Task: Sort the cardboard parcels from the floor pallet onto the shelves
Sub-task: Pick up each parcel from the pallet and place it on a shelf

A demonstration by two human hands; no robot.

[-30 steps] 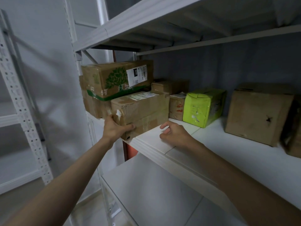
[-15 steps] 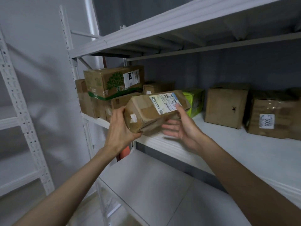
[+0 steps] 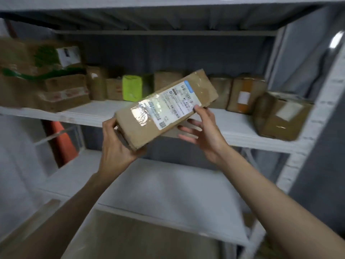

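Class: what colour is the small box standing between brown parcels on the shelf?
Bright lime green box, seen in the head view.

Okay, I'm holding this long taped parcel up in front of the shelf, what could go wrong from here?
1. The long parcel is tilted and mostly carried by your left hand at its lower end; your right hand only touches it with the thumb, fingers spread, so it might slip.
2. The middle shelf is crowded: swinging it in could knock the green box or the tilted box at the right end.
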